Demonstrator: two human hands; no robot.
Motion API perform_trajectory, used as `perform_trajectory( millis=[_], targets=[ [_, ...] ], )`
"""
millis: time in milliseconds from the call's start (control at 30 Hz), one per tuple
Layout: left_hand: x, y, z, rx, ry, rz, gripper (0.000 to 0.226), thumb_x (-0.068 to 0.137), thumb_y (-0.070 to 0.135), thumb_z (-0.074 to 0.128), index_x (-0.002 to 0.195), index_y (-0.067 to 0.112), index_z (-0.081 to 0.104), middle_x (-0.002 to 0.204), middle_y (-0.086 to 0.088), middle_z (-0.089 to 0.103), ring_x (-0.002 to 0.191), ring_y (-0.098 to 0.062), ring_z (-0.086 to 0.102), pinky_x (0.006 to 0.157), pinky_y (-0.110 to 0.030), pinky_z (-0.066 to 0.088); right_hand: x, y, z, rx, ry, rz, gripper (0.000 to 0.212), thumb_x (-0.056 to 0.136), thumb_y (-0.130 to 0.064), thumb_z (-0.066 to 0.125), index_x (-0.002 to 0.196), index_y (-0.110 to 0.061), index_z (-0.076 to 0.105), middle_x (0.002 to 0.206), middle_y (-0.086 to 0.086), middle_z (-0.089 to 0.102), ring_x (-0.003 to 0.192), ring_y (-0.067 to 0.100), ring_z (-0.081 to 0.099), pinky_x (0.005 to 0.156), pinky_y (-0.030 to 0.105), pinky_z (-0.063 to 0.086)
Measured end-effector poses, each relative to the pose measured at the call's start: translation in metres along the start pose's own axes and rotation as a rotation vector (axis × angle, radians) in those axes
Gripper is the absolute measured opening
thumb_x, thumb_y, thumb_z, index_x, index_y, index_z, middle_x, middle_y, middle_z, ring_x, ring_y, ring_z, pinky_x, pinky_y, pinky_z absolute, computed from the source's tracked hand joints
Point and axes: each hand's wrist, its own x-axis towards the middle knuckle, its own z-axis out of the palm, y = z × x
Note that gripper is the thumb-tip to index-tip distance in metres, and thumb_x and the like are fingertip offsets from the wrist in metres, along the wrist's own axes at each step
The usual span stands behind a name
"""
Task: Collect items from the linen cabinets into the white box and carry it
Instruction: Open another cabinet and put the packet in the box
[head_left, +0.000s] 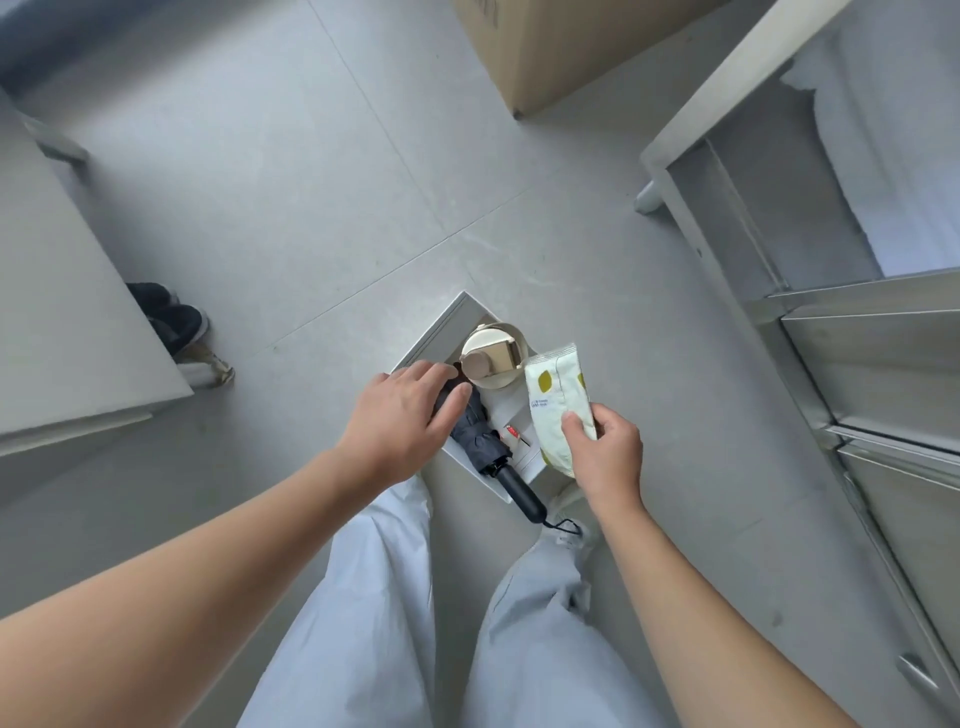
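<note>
white box (449, 326) sits on the grey floor (311, 208), holding a folded dark umbrella (485, 447) and a cream lidded cup (491, 361). i see my left hand (400, 421) lying flat, fingers straight, on the umbrella's canopy end. my right hand (605, 457) pinches a spotted white packet (556, 400) over the box's right edge, just beside the cup. a steel cabinet (857, 364) stands at right.

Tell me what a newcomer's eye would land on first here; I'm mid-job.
The white box on the floor in front of the person's legs draws the eye, holding a dark folded umbrella and a cream lidded cup. Over its right edge the right hand pinches a white packet with olive spots, while the left hand touches the umbrella with straight fingers. A steel cabinet stands at the right.
</note>
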Motion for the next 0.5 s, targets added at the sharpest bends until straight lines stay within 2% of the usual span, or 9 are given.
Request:
perform_trajectory(
  millis=[133,233,333,400,500],
  targets=[
    [-0.024,-0.001,0.027,-0.055,0.034,-0.066,0.050,0.099,0.052,0.028,0.121,0.020,0.060,0.115,0.001,0.064,0.106,-0.024,0.059,0.093,-0.040,0.041,-0.006,0.018,0.003,0.030,-0.048,0.003,0.038,0.090,-0.013,0.065,0.059,-0.016,0.043,0.056,-0.005,0.041,0.058,0.017,0.033,0.054,0.030,0.028],
    [-0.049,0.005,0.053,-0.074,0.039,-0.095,0.042,0.102,0.049,0.033,0.118,0.020,0.059,0.115,0.002,0.064,0.102,-0.024,0.060,0.089,-0.037,0.041,-0.009,0.029,-0.006,-0.006,-0.108,-0.038,0.036,0.090,-0.016,0.066,0.058,-0.021,0.050,0.049,-0.015,0.045,0.052,0.009,0.036,0.050,0.025,0.031],
    [-0.073,0.011,0.080,-0.100,0.008,-0.100,0.043,0.102,0.048,0.034,0.124,0.020,0.058,0.121,0.003,0.063,0.106,-0.023,0.059,0.090,-0.035,0.039,-0.014,0.048,-0.013,-0.067,-0.224,-0.072,0.027,0.090,-0.020,0.069,0.065,-0.022,0.062,0.052,-0.016,0.052,0.053,0.007,0.041,0.051,0.024,0.036],
    [-0.084,0.013,0.094,-0.106,-0.001,-0.082,0.046,0.101,0.050,0.032,0.127,0.020,0.057,0.125,0.004,0.062,0.110,-0.021,0.059,0.093,-0.035,0.039,-0.016,0.058,-0.016,-0.087,-0.281,-0.081,0.019,0.090,-0.022,0.071,0.072,-0.015,0.069,0.059,-0.007,0.059,0.058,0.011,0.047,0.057,0.029,0.040],
    [-0.083,0.005,0.110,-0.080,-0.040,-0.038,0.048,0.101,0.051,0.030,0.128,0.020,0.056,0.126,0.003,0.062,0.112,-0.022,0.058,0.094,-0.036,0.039,-0.016,0.077,-0.015,-0.116,-0.281,-0.068,0.018,0.090,-0.022,0.072,0.080,-0.008,0.071,0.077,0.017,0.071,0.063,0.023,0.057,0.063,0.041,0.051]
  ],
)
